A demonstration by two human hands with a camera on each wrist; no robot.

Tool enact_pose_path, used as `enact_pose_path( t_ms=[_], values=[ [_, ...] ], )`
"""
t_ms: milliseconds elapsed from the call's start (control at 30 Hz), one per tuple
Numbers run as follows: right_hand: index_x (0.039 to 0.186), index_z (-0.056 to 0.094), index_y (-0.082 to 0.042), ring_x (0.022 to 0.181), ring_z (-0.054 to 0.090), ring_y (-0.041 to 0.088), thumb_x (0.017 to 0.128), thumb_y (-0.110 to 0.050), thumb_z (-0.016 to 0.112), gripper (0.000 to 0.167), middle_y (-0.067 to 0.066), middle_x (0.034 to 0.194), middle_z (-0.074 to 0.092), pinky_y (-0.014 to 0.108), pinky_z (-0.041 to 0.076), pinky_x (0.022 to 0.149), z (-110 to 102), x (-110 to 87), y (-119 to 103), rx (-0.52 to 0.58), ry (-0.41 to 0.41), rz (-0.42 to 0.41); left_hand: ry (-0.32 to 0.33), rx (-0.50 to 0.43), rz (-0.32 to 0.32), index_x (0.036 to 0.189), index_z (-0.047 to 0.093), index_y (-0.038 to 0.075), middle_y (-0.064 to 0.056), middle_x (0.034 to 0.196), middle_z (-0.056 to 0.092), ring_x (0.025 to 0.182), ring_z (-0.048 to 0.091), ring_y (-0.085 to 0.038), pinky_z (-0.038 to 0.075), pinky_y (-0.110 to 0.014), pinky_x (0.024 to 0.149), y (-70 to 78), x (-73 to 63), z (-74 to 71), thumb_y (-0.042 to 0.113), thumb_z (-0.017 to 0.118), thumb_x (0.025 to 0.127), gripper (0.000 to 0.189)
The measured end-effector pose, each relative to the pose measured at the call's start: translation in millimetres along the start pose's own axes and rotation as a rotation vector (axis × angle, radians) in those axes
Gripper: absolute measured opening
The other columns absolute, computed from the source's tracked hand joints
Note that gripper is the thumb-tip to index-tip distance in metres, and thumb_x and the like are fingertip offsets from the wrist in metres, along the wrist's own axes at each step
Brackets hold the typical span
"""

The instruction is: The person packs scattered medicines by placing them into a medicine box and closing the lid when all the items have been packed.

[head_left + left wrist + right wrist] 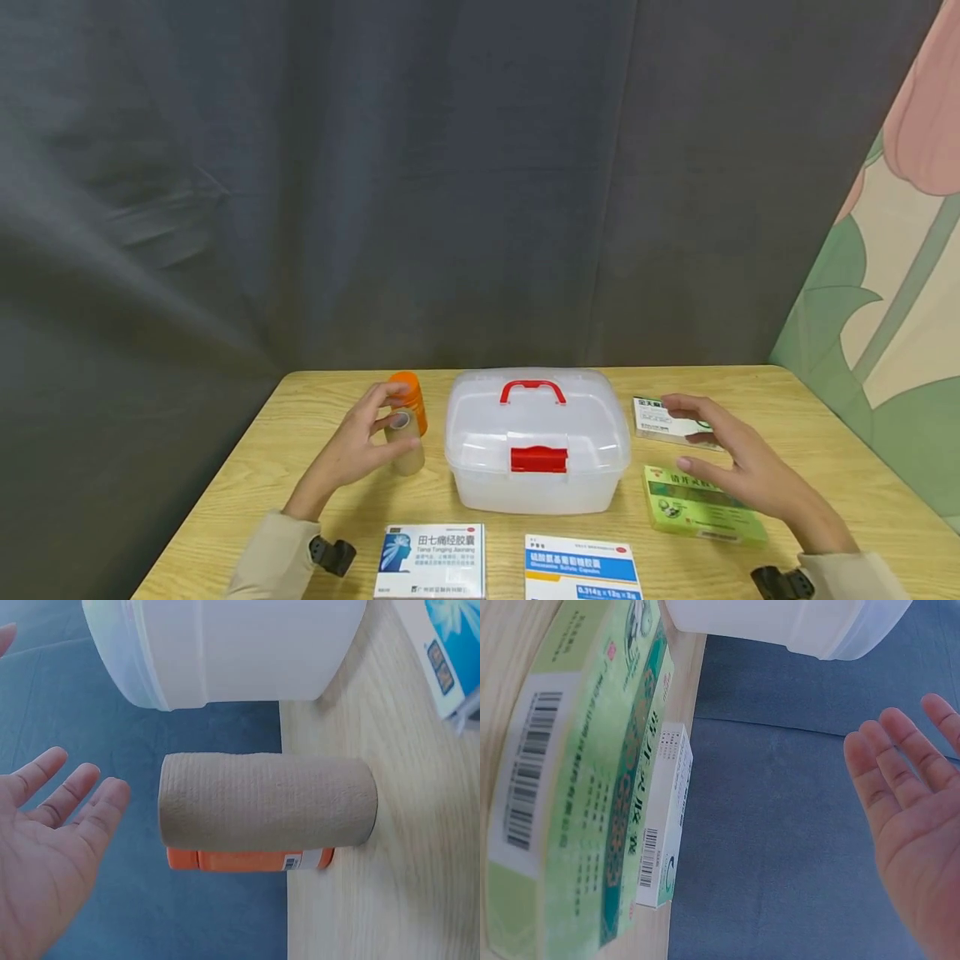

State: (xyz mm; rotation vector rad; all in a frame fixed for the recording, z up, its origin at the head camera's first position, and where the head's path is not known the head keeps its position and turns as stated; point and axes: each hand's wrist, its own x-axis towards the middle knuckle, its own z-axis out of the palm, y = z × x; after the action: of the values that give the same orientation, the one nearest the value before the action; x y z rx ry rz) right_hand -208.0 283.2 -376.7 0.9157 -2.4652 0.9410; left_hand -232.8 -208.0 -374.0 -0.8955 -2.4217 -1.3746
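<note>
My left hand [351, 448] hovers beside a tan ribbed roll [408, 454] with a hollow core, standing upright. The left wrist view shows a gap between the relaxed fingers and the roll [266, 800]. Right behind the roll stands an orange bottle [420, 410]. On the other side, my right hand [750, 467] is held over a green medicine box [693, 510], its fingers spread and holding nothing. Beyond that box lies a white medicine box [671, 423], partly hidden by the fingers. Between the hands sits a closed translucent plastic case [536, 493] with a red handle and latch.
Two more medicine boxes lie at the front of the wooden table: a white and blue one [430, 562] on the left and a blue and white one [581, 571] with an orange stripe. A dark curtain [465, 208] hangs behind the table.
</note>
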Motion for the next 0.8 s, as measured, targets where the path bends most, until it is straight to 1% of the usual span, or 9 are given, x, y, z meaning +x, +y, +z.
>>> enact_pose_path(
  t_ms=[100,233,333,467,633,733,800],
  values=[
    [0.144,0.040,-0.014,0.119,0.046,0.004,0.081,-0.006,0.075,0.073,0.000,0.136,0.049,0.024,0.051,0.082,1.7,-0.3,-0.4,0.006,-0.002,0.006,-0.002,-0.004,-0.010,0.132,0.046,0.000,-0.024,0.130,0.046,0.118,0.046,-0.046,0.045,-0.051,0.095,0.6,0.5,3.6,0.009,0.076,0.083,0.058],
    [0.144,0.041,-0.014,0.119,0.046,0.004,0.081,-0.006,0.076,0.072,0.002,0.135,0.050,0.024,0.051,0.082,3.3,-0.3,-1.5,0.013,0.002,0.010,-0.012,-0.027,-0.013,0.133,0.044,-0.004,-0.023,0.133,0.046,0.120,0.046,-0.045,0.045,-0.049,0.097,-0.1,0.2,7.3,0.009,0.076,0.083,0.061],
    [0.144,0.041,-0.013,0.119,0.047,0.005,0.081,-0.006,0.075,0.072,0.002,0.134,0.050,0.025,0.052,0.082,4.7,0.2,-2.3,0.018,0.006,0.012,-0.017,-0.045,0.004,0.133,0.044,-0.003,-0.021,0.133,0.047,0.119,0.048,-0.043,0.045,-0.048,0.097,-1.5,-0.3,10.0,0.007,0.076,0.083,0.061],
    [0.143,0.042,-0.014,0.119,0.046,0.005,0.081,-0.006,0.075,0.070,0.004,0.134,0.051,0.025,0.052,0.082,6.9,0.7,-3.0,0.016,0.012,0.016,-0.021,-0.035,0.013,0.134,0.044,0.001,-0.017,0.133,0.048,0.117,0.051,-0.037,0.045,-0.049,0.096,-3.0,-1.1,13.1,0.009,0.076,0.083,0.061],
    [0.144,0.042,-0.012,0.121,0.045,0.003,0.081,-0.005,0.074,0.071,0.008,0.135,0.051,0.024,0.051,0.084,10.8,1.1,-3.6,0.026,0.020,0.011,-0.025,-0.023,-0.013,0.137,0.042,0.003,-0.016,0.136,0.047,0.121,0.050,-0.035,0.044,-0.047,0.098,-2.1,-2.2,15.2,0.014,0.076,0.084,0.064],
    [0.144,0.041,-0.013,0.122,0.044,0.003,0.082,-0.005,0.074,0.071,0.007,0.136,0.051,0.021,0.048,0.087,13.2,0.8,-3.5,0.043,0.022,0.016,-0.014,-0.032,-0.036,0.138,0.042,0.004,-0.016,0.138,0.047,0.124,0.048,-0.035,0.043,-0.046,0.099,-1.5,-2.4,15.9,0.015,0.077,0.083,0.066],
    [0.144,0.041,-0.013,0.123,0.044,0.004,0.082,-0.003,0.073,0.071,0.008,0.137,0.050,0.020,0.047,0.089,14.8,0.8,-2.8,0.060,0.022,0.013,-0.007,-0.043,-0.039,0.138,0.042,0.004,-0.016,0.140,0.046,0.125,0.047,-0.037,0.042,-0.045,0.100,-1.9,-2.2,16.8,0.014,0.077,0.082,0.067]
  ],
)
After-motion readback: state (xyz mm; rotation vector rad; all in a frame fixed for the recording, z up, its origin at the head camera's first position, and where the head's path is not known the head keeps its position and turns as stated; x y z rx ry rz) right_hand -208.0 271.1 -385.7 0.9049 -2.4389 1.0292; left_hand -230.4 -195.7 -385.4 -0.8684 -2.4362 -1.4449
